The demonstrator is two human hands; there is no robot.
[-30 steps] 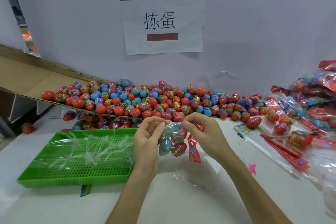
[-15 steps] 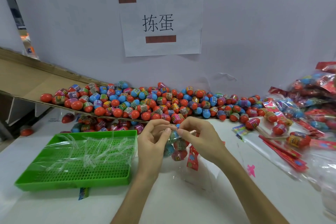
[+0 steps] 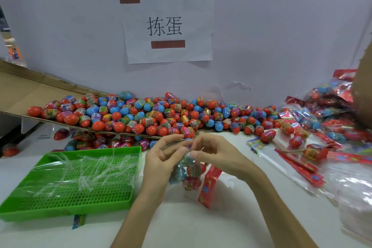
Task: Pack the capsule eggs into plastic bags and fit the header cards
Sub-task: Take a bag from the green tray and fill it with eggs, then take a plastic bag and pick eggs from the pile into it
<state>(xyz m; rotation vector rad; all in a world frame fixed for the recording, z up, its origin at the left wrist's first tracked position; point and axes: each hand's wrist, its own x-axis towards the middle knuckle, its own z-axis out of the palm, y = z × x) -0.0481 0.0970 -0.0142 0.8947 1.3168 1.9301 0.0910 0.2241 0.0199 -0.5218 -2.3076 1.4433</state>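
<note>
Step in hand, as I read it: closing the neck of a filled plastic bag (image 3: 188, 174) and fixing the header card (image 3: 209, 185) to it.

Hands: left hand (image 3: 161, 162) has thumb and forefinger pinched on the bag neck, other fingers loosely spread. Right hand (image 3: 218, 156) pinches the same neck from the other side, fingers curled. Fingertips nearly touching each other. A thin pale sliver pokes out by the right forefinger, possibly a tie, too small to tell.

To do it well, I judge: hold both pinches tight and close together so the neck stays bunched, twist above the eggs not on them, bring the card up square to the neck before fastening. The film is slippery; a loose grip lets the eggs drop out.

Bag: clear, thin, crinkled, hanging off the table (image 3: 181, 227) just below the fingers, in front of the loose egg pile (image 3: 141, 115). Inside, a few capsule eggs, one blue, the others red with printed bands. The card is a red printed strip, dangling right beside the bag, tilted.

Green tray (image 3: 60, 206) with clear strips sits left; finished packs (image 3: 332, 106) right.
</note>
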